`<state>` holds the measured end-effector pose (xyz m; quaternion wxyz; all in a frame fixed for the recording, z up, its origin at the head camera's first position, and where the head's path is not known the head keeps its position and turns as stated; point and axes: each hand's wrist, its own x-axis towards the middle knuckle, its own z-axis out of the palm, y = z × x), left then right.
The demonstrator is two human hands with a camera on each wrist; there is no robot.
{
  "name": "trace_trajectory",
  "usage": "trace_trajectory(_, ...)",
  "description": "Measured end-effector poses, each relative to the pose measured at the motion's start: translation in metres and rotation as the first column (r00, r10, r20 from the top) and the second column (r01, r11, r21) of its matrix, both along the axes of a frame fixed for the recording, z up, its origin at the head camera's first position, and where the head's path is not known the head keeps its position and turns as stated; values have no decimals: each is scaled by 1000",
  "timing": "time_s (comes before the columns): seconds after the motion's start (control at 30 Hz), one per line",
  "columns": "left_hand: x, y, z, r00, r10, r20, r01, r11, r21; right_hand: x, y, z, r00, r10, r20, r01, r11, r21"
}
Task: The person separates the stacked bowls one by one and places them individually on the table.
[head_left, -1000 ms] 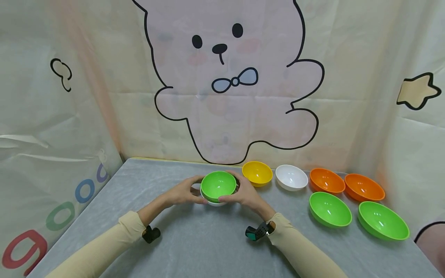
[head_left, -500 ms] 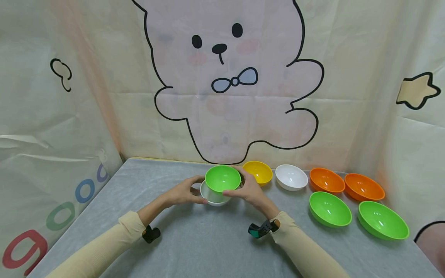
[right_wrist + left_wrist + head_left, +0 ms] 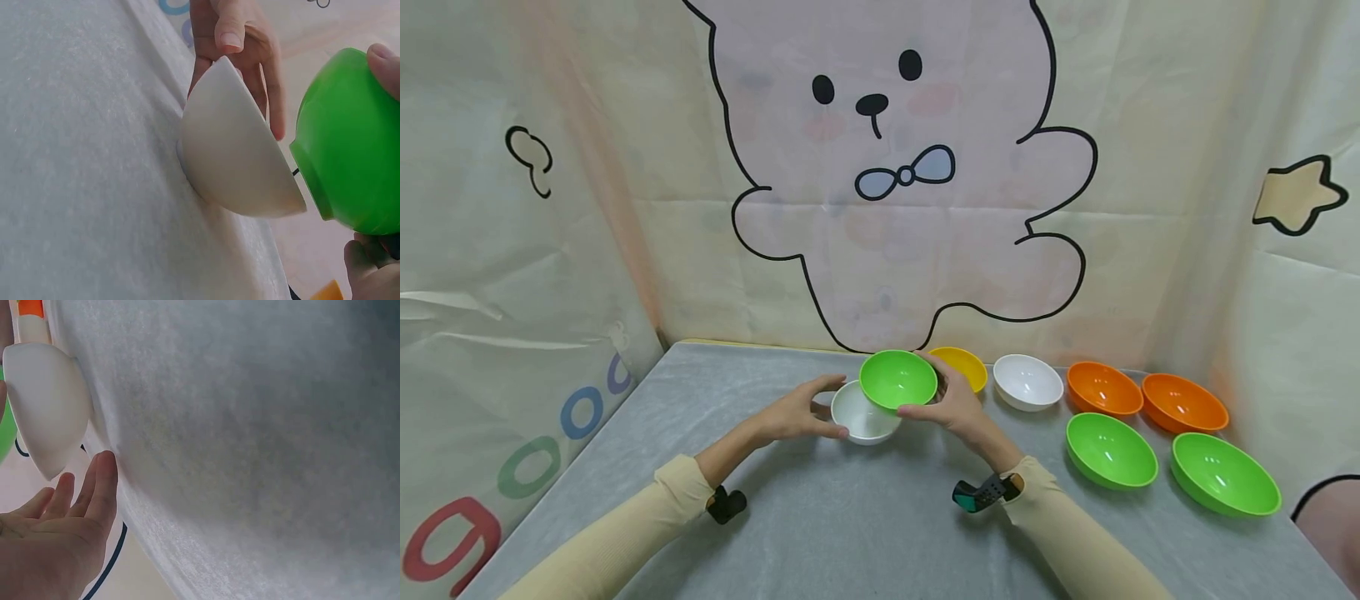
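Note:
A small white bowl (image 3: 859, 421) stands on the grey-covered table, with my left hand (image 3: 801, 410) around its left side. In the left wrist view, the fingers of this hand (image 3: 69, 544) are spread and apart from the white bowl (image 3: 47, 403); the thumb is hidden there. My right hand (image 3: 958, 410) grips a green bowl (image 3: 897, 379) by its side, thumb at the near rim and fingers at the far one. Raised off the table, that green bowl (image 3: 347, 144) hangs beside the white bowl (image 3: 231, 147), with a gap between them in the right wrist view.
A yellow bowl (image 3: 964, 367), partly behind my right hand, and another white bowl (image 3: 1027, 383) stand at the back. Farther right are two orange bowls (image 3: 1103, 389) and, before them, two green ones (image 3: 1111, 452). A printed cloth (image 3: 880, 250) hangs behind the table.
My right hand has lifted the green bowl out of the white bowl and carried it up and to the right. The white bowl's inside now shows. My left hand has stayed in place.

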<state>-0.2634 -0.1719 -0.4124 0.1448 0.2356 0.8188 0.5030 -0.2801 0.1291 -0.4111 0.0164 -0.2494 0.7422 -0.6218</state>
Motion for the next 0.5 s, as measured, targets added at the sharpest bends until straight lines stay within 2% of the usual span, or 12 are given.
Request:
trace_trajectory(0.3,2,3,2,1000,17,10,-17,1000,-17,3,12,3,999,-13,39,13,1000,-10)
trace_trajectory(0.5,3,4,3,1000,18,12,-18,1000,-12,7,22,6,999,-29,21,29,1000,5)
